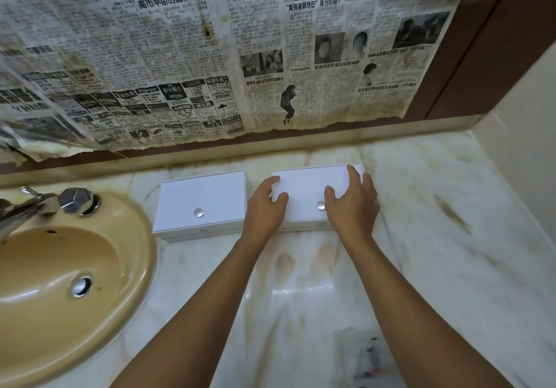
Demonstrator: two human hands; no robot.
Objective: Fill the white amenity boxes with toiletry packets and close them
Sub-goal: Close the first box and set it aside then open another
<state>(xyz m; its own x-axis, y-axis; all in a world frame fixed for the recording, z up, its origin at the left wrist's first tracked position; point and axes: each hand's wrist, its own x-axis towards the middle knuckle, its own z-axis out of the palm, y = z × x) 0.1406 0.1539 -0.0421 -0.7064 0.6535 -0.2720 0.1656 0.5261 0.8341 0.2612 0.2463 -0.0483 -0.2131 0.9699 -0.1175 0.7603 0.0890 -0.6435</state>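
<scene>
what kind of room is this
Most likely a bathroom vanity, perhaps in a hotel: a beige sink with a chrome tap set in a marble counter, and two white amenity boxes beside it.

left arm: bare, stretched forward | left hand (265, 207): palm down, fingers curled, thumb bent inward | right arm: bare, stretched forward beside the left | right hand (353, 204): palm down, fingers spread and nearly straight, thumb out to the left | hands: near, apart
</scene>
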